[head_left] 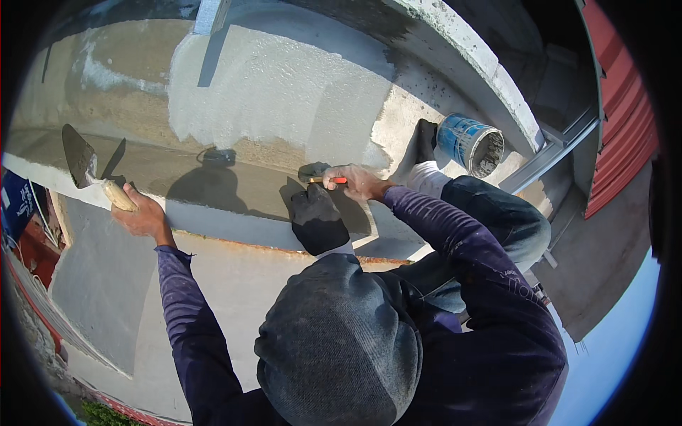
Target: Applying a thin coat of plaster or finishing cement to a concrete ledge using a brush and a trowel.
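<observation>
left hand point(142, 213) clenched on wooden handle of a pointing trowel point(85, 165), blade raised over the wet grey ledge point(213, 181). right hand point(355, 181) grasps an orange-handled brush point(321, 175) touching the ledge. blue bucket point(469, 144) stands well apart beside the parapet point(490, 71).

Grey wet plaster point(277, 85) covers the far wall, patchy against tan. Left, a dark grey trowel point(78, 155) with a pale wooden handle. Right, a blue-and-white bucket point(465, 142); far right, red sheeting point(625, 121). Purple sleeves point(462, 248), dark grey cap point(341, 348).
</observation>
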Demonstrator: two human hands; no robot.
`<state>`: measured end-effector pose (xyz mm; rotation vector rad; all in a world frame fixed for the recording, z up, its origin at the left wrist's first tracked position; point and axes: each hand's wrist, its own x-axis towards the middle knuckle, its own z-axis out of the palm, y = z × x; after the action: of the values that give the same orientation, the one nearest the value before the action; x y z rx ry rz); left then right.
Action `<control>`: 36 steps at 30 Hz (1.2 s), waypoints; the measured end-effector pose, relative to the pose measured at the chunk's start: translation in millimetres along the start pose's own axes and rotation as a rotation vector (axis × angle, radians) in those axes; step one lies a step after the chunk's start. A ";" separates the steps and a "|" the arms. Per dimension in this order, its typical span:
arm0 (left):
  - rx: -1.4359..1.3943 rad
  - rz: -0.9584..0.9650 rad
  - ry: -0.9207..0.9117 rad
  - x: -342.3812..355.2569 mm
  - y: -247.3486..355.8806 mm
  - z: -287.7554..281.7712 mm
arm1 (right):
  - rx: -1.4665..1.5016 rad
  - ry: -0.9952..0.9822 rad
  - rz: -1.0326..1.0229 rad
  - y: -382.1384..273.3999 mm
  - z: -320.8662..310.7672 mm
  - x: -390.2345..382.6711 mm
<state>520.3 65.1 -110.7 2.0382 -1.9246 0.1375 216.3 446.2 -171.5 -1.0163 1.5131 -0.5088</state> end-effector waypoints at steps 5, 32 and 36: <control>-0.002 -0.008 0.012 1.1 0.6 -7.8 | 0.154 0.505 -0.110 12.3 -109.9 29.0; -0.082 0.029 0.016 -3.8 9.9 -7.1 | 0.129 0.533 -0.048 -112.9 -10.0 195.3; -0.093 0.019 -0.006 -1.6 6.3 -7.5 | 0.149 0.373 0.045 -140.6 -16.1 225.6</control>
<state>515.2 68.8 -103.0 1.9625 -1.9173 0.0456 258.9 183.6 -184.8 -0.7980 1.7908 -0.7997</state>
